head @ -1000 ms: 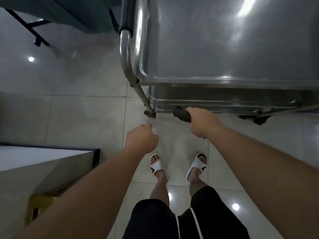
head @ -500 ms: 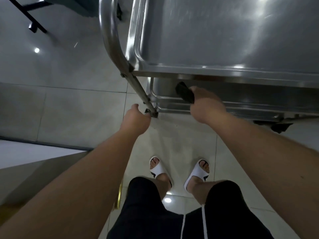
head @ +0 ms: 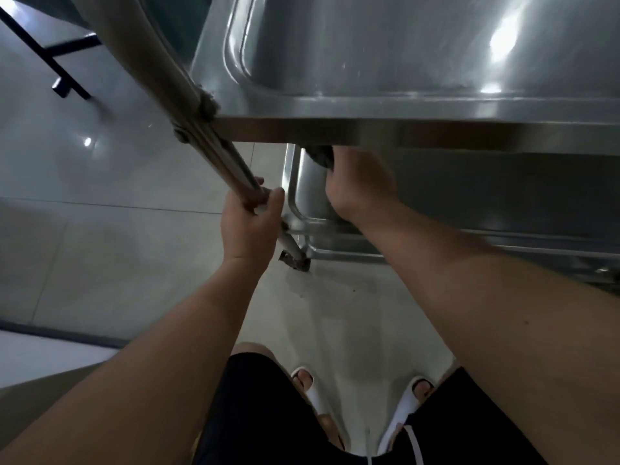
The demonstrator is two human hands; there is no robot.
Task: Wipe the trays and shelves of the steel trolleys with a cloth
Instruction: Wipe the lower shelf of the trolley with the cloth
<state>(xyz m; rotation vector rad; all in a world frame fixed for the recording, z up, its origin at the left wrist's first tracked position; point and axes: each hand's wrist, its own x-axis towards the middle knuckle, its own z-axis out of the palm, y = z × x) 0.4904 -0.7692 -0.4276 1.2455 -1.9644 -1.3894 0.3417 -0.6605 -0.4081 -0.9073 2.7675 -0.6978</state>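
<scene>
head | left hand [head: 250, 226] clasps trolley leg [head: 214, 152] | right hand [head: 360, 186] clutches dark cloth [head: 320, 156] under top tray [head: 402, 95], over lower shelf [head: 308, 196] corner | no writing legible | white sandals [head: 406, 411] on tiled floor [head: 100, 250]

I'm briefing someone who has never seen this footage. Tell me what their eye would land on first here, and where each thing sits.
The steel trolley's top tray fills the upper right, glaring with light reflections. Just beneath its front edge, the right hand holds a dark cloth in at the lower shelf, while the left hand grips the slanted trolley leg at centre. At the bottom, white slippers stand on the pale tiled floor.
</scene>
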